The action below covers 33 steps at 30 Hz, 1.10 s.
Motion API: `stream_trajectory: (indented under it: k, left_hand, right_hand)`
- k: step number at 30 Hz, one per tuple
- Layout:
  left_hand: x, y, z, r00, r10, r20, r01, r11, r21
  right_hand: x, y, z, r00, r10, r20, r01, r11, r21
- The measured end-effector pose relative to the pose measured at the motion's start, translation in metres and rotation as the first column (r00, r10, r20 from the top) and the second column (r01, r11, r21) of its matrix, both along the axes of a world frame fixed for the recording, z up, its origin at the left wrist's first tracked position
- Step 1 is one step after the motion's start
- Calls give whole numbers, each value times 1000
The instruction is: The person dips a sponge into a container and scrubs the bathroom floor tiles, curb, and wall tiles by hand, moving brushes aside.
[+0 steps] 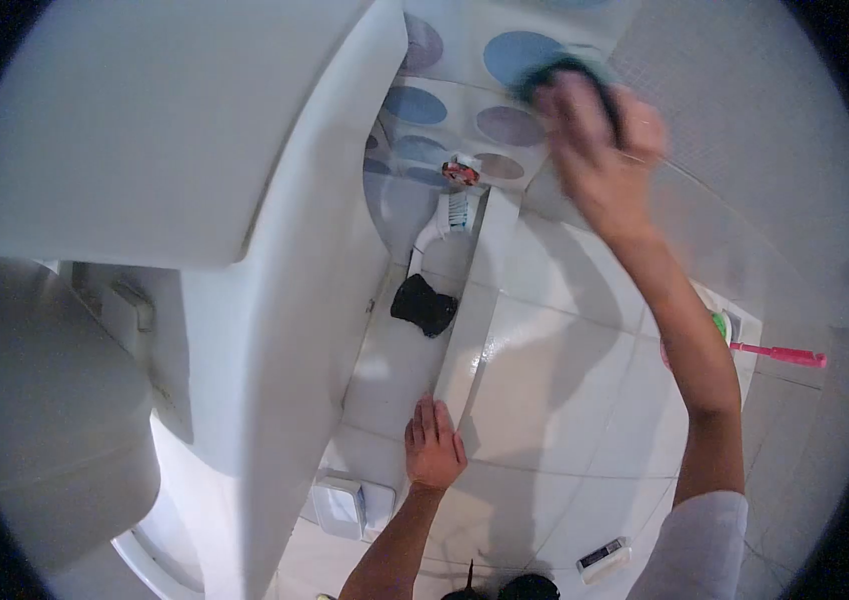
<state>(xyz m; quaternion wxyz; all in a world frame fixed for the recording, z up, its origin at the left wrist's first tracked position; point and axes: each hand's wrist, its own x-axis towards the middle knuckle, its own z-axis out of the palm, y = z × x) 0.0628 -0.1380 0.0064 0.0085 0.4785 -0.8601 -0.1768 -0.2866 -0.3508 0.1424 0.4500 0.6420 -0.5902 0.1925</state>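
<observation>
A dark green scrubbing pad (pixel 570 72), smeared by motion, is held in my right hand (pixel 600 140) against the wall tiles with coloured ovals (pixel 520 55) at the upper right. My left hand (pixel 435 445) lies with its fingers stretched on the near end of a raised white ledge (pixel 475 320) and holds nothing. Beyond that hand, a black object (pixel 425 305) with a narrowed middle rests on the floor beside the ledge. A white brush with blue bristles (pixel 458 212) stands farther back, below a small red and white item (pixel 461 172).
At the left are a large white basin or tank (pixel 275 300) and part of a toilet (pixel 160 540). A pink-handled brush (pixel 780 354) lies at the right. A small white box (pixel 603 560) and a white floor fitting (pixel 340 505) are low in view.
</observation>
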Motion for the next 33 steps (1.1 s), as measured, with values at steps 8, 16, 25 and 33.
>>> stream_trajectory:
  k: [8, 16, 25, 33]
  left_hand:
    - [0, 1, -3, 999, -12, -40, 8, 997, -82]
    - [1, 1, 1, 999, -15, -32, 13, 999, -41]
    - [0, 1, -4, 1000, 0, 3, 0, 1000, -20]
    - [4, 2, -22, 1000, -17, 19, 19, 997, -74]
  right_hand:
    - [3, -7, -19, 975, 221, -36, -211, 961, 179]
    - [-23, 35, -14, 997, 31, -67, -14, 969, 247]
    - [-15, 6, 85, 998, -67, -23, 63, 988, -141]
    - [31, -21, 25, 949, 84, -303, -53, 993, 107]
